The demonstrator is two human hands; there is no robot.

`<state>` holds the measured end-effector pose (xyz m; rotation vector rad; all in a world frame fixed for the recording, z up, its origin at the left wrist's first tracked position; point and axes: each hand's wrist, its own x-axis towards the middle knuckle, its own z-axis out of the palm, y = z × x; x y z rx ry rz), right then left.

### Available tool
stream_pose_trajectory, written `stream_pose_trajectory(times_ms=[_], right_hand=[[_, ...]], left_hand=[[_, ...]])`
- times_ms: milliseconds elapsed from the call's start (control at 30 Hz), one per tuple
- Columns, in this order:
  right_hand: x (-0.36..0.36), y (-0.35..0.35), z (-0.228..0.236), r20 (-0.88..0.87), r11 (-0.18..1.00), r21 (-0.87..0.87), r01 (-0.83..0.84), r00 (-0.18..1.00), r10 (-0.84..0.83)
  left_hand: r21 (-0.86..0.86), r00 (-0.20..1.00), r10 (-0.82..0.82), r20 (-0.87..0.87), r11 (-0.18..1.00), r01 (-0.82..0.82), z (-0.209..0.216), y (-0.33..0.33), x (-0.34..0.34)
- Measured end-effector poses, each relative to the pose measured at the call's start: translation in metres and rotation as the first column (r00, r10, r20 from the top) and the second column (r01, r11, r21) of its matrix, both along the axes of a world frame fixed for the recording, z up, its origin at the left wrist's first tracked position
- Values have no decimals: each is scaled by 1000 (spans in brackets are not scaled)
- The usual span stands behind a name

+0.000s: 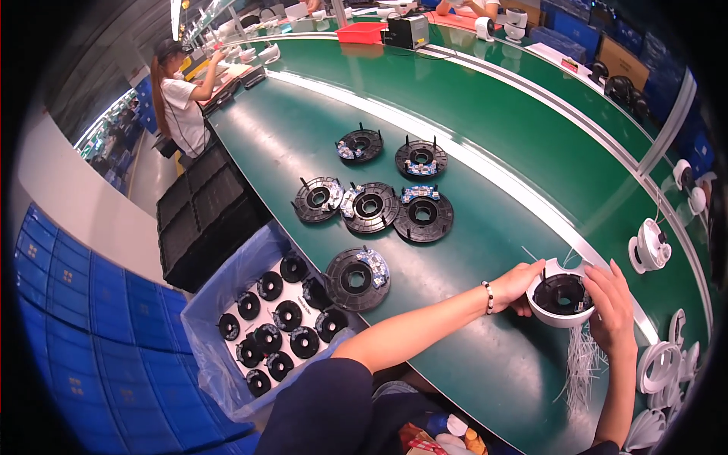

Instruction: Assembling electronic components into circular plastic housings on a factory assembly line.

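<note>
A white bowl-shaped plastic housing (pixel 557 317) is held above the green bench at the right. Inside it sits a black round part (pixel 563 294) with an upright post. My left hand (pixel 519 290) grips the housing's left rim with thumb and fingers. On the other side, my right hand (pixel 611 305) wraps its right wall, fingers over the rim by the black part. Thin white strips (pixel 582 368) lie in a bundle below my hands. Left of them, several black discs with small blue circuit boards rest on the bench, the nearest disc (pixel 339 287) by the edge.
A box lined with blue plastic (pixel 199 334) holding several black round parts stands against the bench's left edge. Black crates (pixel 199 216) are stacked beyond it. White housings (pixel 651 246) and rings (pixel 658 365) lie at the right. A co-worker (pixel 180 102) stands at the far left.
</note>
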<state>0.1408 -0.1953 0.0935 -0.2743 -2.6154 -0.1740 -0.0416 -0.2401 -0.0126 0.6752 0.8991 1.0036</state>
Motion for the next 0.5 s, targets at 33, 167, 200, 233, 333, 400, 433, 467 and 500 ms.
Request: stream_pose_trajectory(times_ms=[33,167,200,233,333,400,433,467,500], right_hand=[[-3,-2,2,28,999,38,-5,1000,4],[-16,-3,-4,136,993,79,-86,988,74],[-22,2,-12,135,994,50,-97,987,89],[-24,6,-17,144,996,33,-86,986,80],[-17,37,-29,111,989,38,-146,984,141],[-24,63,-31,78,981,102,-163,985,156],[-31,78,-37,52,984,125,-125,992,119],[-34,93,-36,-8,982,143,-120,992,122],[-37,108,-38,-21,991,129,-41,999,44]], left_hand=[[2,999,50,-19,999,-50,0,-1,0],[11,982,173,-72,985,-172,-8,2,-3],[-8,971,218,-96,975,-220,-9,-1,-7],[-23,969,226,-101,973,-229,-9,0,-8],[-159,972,225,66,964,-213,2,8,-5],[-125,978,200,65,974,-191,6,8,-13],[-122,975,210,65,972,-201,4,8,-17],[-81,975,219,46,973,-215,5,7,-15],[-45,975,220,34,975,-219,1,8,-15]])
